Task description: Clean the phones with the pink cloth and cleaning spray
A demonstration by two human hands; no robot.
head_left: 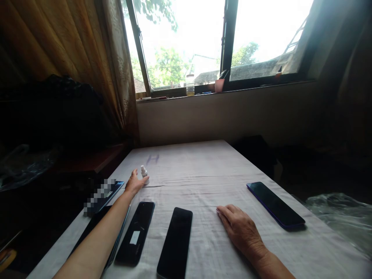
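My left hand [134, 183] reaches forward on the white cloth-covered table [203, 170] and touches a small white bottle [144, 174] that stands upright; its fingers curl toward the bottle without plainly wrapping it. My right hand [238, 228] lies flat on the cloth, palm down, fingers stretched out, holding nothing. Between my arms lie two dark phones: one [136, 231] with a white sticker, one [175, 242] plain black. A purple-edged phone [274, 204] lies to the right of my right hand.
Two more phones lie at the table's left edge, one [109, 190] blue-rimmed and one [99, 228] partly under my left arm. Behind stands a window sill with a jar [190, 85] and a pink cup [219, 85]. Curtains [87, 58] hang left.
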